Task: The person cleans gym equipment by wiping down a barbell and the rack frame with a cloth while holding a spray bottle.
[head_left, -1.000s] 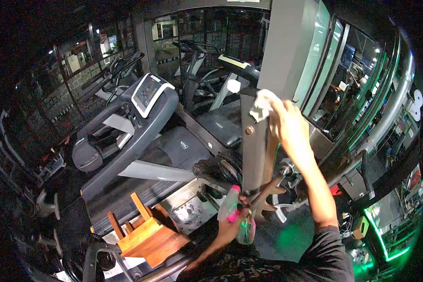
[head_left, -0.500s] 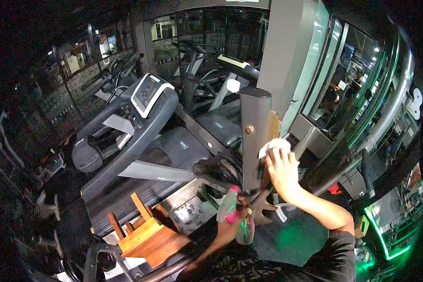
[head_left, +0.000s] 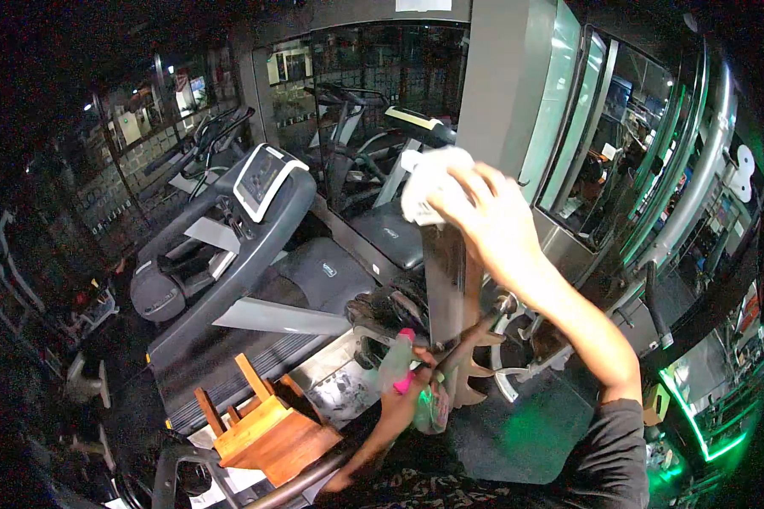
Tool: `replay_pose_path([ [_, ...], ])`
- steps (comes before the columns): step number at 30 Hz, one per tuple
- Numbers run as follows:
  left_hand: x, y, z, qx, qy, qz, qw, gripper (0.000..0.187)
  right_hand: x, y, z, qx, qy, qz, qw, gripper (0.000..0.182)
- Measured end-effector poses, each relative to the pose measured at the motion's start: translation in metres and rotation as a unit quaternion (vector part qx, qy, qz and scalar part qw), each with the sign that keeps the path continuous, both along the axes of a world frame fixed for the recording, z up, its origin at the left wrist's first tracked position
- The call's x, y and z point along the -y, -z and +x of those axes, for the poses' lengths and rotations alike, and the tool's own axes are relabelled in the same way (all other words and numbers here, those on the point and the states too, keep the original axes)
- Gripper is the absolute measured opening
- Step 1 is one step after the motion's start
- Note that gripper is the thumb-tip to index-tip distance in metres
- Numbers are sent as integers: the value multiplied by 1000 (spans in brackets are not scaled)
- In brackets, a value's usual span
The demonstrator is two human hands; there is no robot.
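Note:
My right hand (head_left: 492, 216) is closed around a bunched white cloth (head_left: 429, 182). Hand and cloth are at the top of an upright dark grey machine post (head_left: 443, 280), covering its upper end. Lower down, my left hand (head_left: 412, 392) is wrapped around a clear spray bottle (head_left: 433, 411) with bright pink parts, beside the foot of that post. Parts of the left fingers are hidden by the bottle and the dim light.
A treadmill (head_left: 255, 229) stands to the left, in front of a dark mirror wall (head_left: 390, 59). Below it is a wooden stool (head_left: 276, 437). A grey pillar (head_left: 501, 93) rises behind the post, and a thick metal tube (head_left: 696, 187) curves along the right.
My right hand has moved up and left with the white cloth, from the post's side to its top. The left hand with the spray bottle has shifted only slightly left.

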State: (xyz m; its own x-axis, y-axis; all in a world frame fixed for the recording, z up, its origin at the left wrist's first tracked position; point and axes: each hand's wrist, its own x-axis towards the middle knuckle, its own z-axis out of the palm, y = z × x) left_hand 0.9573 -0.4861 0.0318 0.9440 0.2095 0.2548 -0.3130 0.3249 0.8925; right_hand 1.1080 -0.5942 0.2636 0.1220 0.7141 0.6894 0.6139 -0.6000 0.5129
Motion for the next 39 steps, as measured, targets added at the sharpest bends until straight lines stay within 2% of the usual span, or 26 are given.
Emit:
replay_pose_path([
  [1, 3, 1, -1, -17, 34, -113, 993, 27, -9, -9, 9, 15, -36, -1, 999, 35],
  [4, 1, 11, 0, -32, 25, -119, 992, 29, -33, 5, 49, 32, -80, -8, 996, 29],
  [6, 3, -1, -1, -29, 14, -128, 991, 28, -44, 34, 81, 71, 46, -146, 986, 23],
  [8, 0, -7, 1, -25, 2, -131, 991, 28, -58, 60, 90, 104, 62, -139, 983, 20],
  [10, 0, -7, 2, -19, 15, -146, 989, 31, -63, 85, 110, 98, 54, -145, 983, 20],
  [11, 1, -6, 2, -21, 12, -145, 989, 31, -60, 92, 112, 43, 28, -181, 982, 20],
  [12, 2, -6, 3, -11, 18, -164, 986, 31, -59, 95, 109, -11, 2, -215, 977, 20],
  [13, 0, -6, 4, 0, 25, -182, 983, 31, -59, 101, 102, -51, 24, -216, 975, 14],
  [14, -2, -3, 4, 0, 23, -179, 984, 31, -56, 104, 97, -51, 22, -213, 976, 14],
  [16, -4, 2, 5, 7, 48, -150, 988, 33, -45, 103, 83, -8, -5, -93, 996, 20],
  [17, -4, 2, 5, 6, 48, -151, 987, 33, -41, 108, 78, -25, 16, -59, 998, 20],
  [20, -3, 1, 3, -1, 30, -168, 985, 33, -20, 106, 41, -16, 68, -25, 997, 22],
  [23, -2, 2, 3, 1, 40, -187, 981, 33, 2, 126, 23, -58, 99, -45, 992, 28],
  [24, 0, -4, 1, -10, 14, -172, 985, 33, 8, 136, 20, -81, 115, -56, 988, 29],
  [26, 1, -7, 0, -20, -13, -160, 987, 33, 17, 162, 16, -53, 149, -114, 981, 30],
  [29, -1, -1, 0, -29, 29, -138, 990, 33, 24, 183, 18, -55, 123, -172, 976, 29],
  [31, 0, 1, 2, 15, 39, -162, 986, 32, 21, 180, 24, -104, 62, -249, 961, 28],
  [32, -1, 1, 0, 17, 39, -162, 986, 32, 20, 177, 27, -103, 63, -249, 961, 28],
  [34, 0, -4, -5, -38, 35, -191, 980, 28, 7, 140, 21, -317, 94, -318, 889, 26],
  [35, 0, -1, -4, -37, 35, -191, 980, 28, 5, 145, 31, -236, 48, -308, 920, 21],
  [37, -1, 6, 0, 6, 43, -166, 985, 27, -12, 99, 14, -204, -7, -214, 955, 16],
  [38, -2, 5, 1, 6, 44, -165, 985, 27, -23, 87, 14, -90, -17, -152, 984, 13],
  [39, -2, 4, 1, 8, 41, -170, 985, 28, -34, 75, 24, -19, -73, -87, 993, 14],
])
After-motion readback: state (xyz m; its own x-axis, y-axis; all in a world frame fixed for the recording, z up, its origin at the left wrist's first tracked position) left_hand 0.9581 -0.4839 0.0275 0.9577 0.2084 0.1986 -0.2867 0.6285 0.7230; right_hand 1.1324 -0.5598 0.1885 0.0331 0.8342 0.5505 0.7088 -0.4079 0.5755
